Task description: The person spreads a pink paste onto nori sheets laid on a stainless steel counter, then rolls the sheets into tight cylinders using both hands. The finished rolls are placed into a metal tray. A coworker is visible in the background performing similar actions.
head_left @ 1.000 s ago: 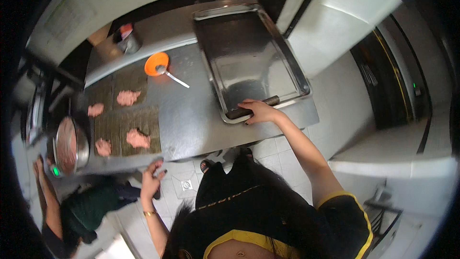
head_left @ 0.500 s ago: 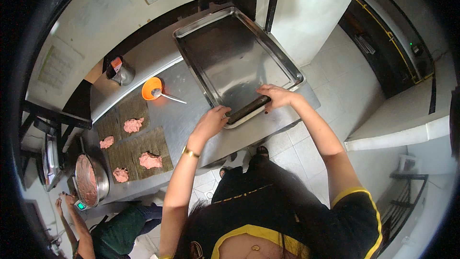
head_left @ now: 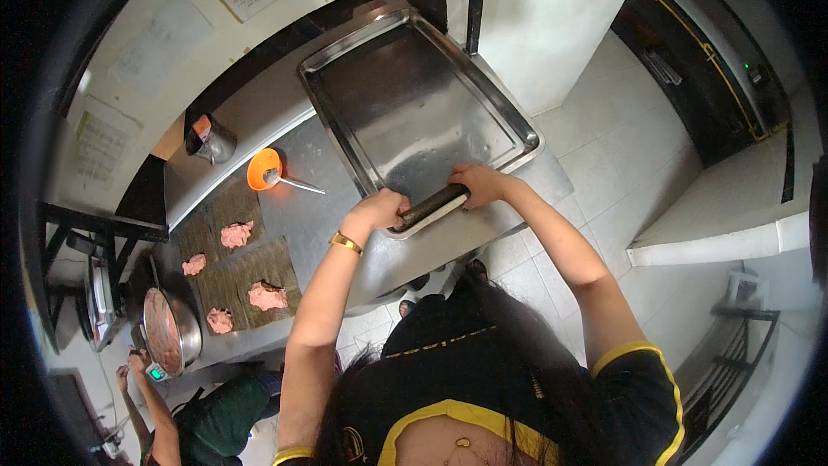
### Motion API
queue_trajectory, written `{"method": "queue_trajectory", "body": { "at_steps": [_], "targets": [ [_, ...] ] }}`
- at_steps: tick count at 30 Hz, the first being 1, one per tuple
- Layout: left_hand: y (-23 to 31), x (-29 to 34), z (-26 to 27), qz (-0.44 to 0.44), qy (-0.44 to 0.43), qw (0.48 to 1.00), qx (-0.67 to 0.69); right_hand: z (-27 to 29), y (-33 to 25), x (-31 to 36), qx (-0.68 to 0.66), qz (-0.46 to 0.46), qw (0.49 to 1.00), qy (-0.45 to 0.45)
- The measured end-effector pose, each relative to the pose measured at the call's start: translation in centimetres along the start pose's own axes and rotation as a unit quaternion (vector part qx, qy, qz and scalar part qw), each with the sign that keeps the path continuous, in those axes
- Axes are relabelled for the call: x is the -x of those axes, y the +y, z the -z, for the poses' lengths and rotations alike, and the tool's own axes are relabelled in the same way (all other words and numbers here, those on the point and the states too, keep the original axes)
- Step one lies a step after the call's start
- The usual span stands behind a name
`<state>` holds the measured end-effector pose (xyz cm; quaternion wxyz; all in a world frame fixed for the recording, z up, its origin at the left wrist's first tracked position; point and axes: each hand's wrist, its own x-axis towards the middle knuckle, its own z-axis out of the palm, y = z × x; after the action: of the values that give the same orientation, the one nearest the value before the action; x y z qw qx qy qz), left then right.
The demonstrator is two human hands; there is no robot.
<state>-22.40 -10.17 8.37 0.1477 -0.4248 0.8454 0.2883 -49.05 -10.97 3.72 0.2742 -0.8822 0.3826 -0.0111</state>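
Note:
A dark seaweed roll [head_left: 434, 205] lies along the near end of a large metal tray [head_left: 533, 148]. My left hand [head_left: 380, 210] holds the roll's left end, its fingers bent around it. My right hand [head_left: 479, 184] grips the other end between thumb and fingers. To the left, flat seaweed sheets [head_left: 289, 261] lie side by side on the steel table, bearing several lumps of pink ground-meat-like paste [head_left: 268, 295].
An orange bowl [head_left: 256, 174] with a spoon [head_left: 304, 185] stands left of the tray. Behind it is a metal pitcher [head_left: 214, 140]. A steel bowl of pink paste [head_left: 191, 341] sits at the table's left end, beside a co-worker in dark green [head_left: 220, 423].
My fingers have closed more firmly on both ends of the roll. It stays at the tray's near end. The whole view has shifted slightly.

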Motion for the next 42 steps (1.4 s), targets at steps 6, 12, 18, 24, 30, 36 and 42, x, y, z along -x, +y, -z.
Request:
{"method": "queue_trajectory", "body": {
  "at_steps": [6,12,18,24,30,36,42],
  "targets": [
    [-0.5,0.5,-0.2,0.019,-0.002,1.0,-0.004,-0.7,0.8,0.3,0.012,0.044,0.997,0.068],
    [-0.9,1.4,-1.1,0.049,0.028,0.997,-0.051,1.0,1.6,1.5,-0.015,-0.001,0.998,0.062],
    [-1.3,9.6,-2.7,0.06,0.307,0.939,0.141,2.3,2.9,2.9,-0.025,-0.032,0.996,0.076],
    [-6.6,23.2,-15.6,0.319,0.561,0.669,0.369,7.2,0.8,2.1,0.156,-0.206,0.965,-0.048],
    [-12.0,27.5,-26.1,0.497,0.624,0.42,0.433,6.5,-13.7,-14.2,0.014,0.065,0.989,0.132],
    [-12.5,26.4,-21.1,0.478,0.566,0.422,0.522,-4.1,-16.8,-30.4,0.02,-0.045,0.975,0.217],
    [-13.8,26.2,-21.6,0.461,0.612,0.413,0.491,-8.7,-19.2,-32.2,-0.183,-0.161,0.93,0.274]
  ]
}}
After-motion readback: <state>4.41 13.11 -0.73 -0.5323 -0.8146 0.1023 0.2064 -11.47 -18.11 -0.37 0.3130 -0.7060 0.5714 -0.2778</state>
